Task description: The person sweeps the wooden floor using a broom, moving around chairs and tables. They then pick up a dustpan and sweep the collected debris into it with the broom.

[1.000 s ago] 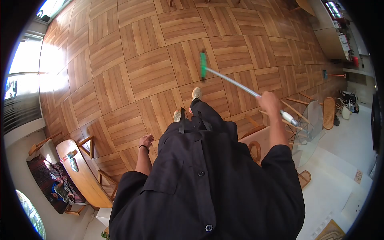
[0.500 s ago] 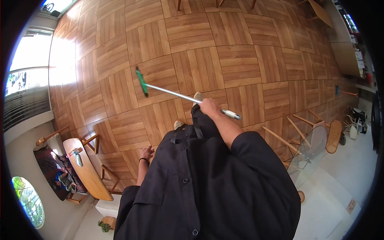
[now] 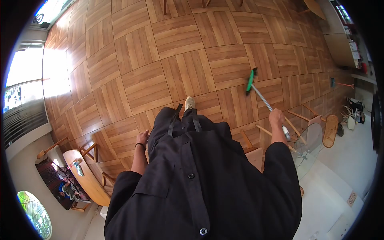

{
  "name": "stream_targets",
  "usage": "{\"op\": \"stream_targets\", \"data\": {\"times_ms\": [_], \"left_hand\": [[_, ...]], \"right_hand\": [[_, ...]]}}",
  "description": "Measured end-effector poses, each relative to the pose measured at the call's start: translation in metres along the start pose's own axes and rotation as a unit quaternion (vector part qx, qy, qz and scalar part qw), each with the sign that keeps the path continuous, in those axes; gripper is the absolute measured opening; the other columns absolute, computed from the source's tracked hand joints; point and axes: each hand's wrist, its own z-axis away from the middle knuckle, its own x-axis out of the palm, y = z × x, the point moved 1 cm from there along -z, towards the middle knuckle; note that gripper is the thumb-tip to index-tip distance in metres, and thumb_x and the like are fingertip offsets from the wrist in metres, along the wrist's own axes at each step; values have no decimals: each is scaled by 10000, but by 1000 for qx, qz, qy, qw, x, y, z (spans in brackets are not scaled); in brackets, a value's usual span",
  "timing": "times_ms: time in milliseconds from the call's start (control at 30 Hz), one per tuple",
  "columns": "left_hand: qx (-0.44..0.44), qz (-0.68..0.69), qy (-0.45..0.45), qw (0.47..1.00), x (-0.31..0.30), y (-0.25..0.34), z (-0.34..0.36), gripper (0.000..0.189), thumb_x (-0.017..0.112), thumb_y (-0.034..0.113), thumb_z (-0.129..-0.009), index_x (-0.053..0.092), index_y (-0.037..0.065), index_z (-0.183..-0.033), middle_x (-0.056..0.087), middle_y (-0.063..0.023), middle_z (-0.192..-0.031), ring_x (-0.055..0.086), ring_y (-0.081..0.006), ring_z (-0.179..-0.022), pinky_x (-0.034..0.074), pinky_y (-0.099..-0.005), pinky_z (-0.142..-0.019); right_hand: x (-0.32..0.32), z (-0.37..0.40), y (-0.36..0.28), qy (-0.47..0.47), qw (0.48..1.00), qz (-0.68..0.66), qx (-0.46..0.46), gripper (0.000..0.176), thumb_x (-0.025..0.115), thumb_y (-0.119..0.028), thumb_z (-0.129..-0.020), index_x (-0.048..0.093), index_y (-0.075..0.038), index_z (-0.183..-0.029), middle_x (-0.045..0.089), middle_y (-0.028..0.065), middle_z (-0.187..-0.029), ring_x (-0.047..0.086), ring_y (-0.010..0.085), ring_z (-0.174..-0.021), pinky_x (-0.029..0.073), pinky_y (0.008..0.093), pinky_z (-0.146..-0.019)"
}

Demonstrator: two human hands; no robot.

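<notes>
My right hand (image 3: pixel 277 117), out to the right of my body, is closed around the silver handle of a broom (image 3: pixel 262 97). The broom's green head (image 3: pixel 250 81) with dark bristles is at floor level, ahead and to the right. Its white grip end (image 3: pixel 286 133) sticks out behind the hand toward my forearm. On the other side, my left hand (image 3: pixel 143 137) hangs beside my thigh with its fingers loose and nothing in them; a dark band circles the wrist. One light shoe (image 3: pixel 190 103) shows on the parquet floor (image 3: pixel 144 84).
A wooden table (image 3: pixel 86 174) and a bench with patterned cloth (image 3: pixel 56 176) stand at the left wall. Close to my right arm are a round glass table (image 3: pixel 310 148) and wooden chairs (image 3: pixel 253 154). A dustpan (image 3: pixel 333 82) lies farther right, near a cabinet (image 3: pixel 340 48).
My right hand has carried the broom from front left across to the right, its head now well right of my feet. My left hand stays by my side.
</notes>
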Motion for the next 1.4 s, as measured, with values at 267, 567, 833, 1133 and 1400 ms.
{"op": "stream_targets", "data": {"times_ms": [267, 567, 833, 1133, 1400], "left_hand": [[-13, 74, 0, 997, -18, 52, -23, 301, 550, 374, -835, 541, 74, -826, 621, -47, -803, 598, -167, -752, 426, -332, -633], [92, -156, -52, 982, -71, 79, -91, 281, 509, 361, -858, 554, 92, -794, 589, -24, -721, 594, -173, -713, 429, -336, -587], [4, 203, 48, 978, -171, 173, -102, 270, 536, 363, -838, 509, 103, -771, 621, -49, -779, 609, -170, -728, 408, -315, -592], [-81, 144, 46, 985, -221, 191, -138, 266, 517, 369, -852, 538, 105, -819, 611, -34, -774, 596, -173, -726, 398, -338, -594], [-83, 110, -19, 990, -197, 232, -169, 252, 513, 354, -855, 555, 106, -848, 624, -38, -780, 603, -169, -726, 408, -344, -635]], "right_hand": [[-99, 19, -48, 15, 997, -19, -78, 288, 540, -277, -821, 661, -20, -867, 635, 204, -870, 608, 360, -854, 491, 435, -709], [-161, 78, -334, -92, 939, -111, -312, 332, 524, -334, -826, 651, -31, -872, 627, 199, -848, 600, 367, -814, 466, 461, -712], [-163, 99, -564, -117, 915, -98, -375, 363, 502, -352, -841, 649, -29, -916, 627, 199, -931, 598, 356, -906, 480, 444, -749], [-126, 7, -400, -206, 965, -76, -142, 405, 464, -360, -826, 615, -51, -1038, 576, 191, -1088, 535, 346, -1034, 428, 420, -859], [-141, -37, -314, -11, 999, 20, 26, 283, 487, -261, -848, 668, -59, -930, 653, 143, -889, 635, 293, -851, 519, 375, -659]]}}
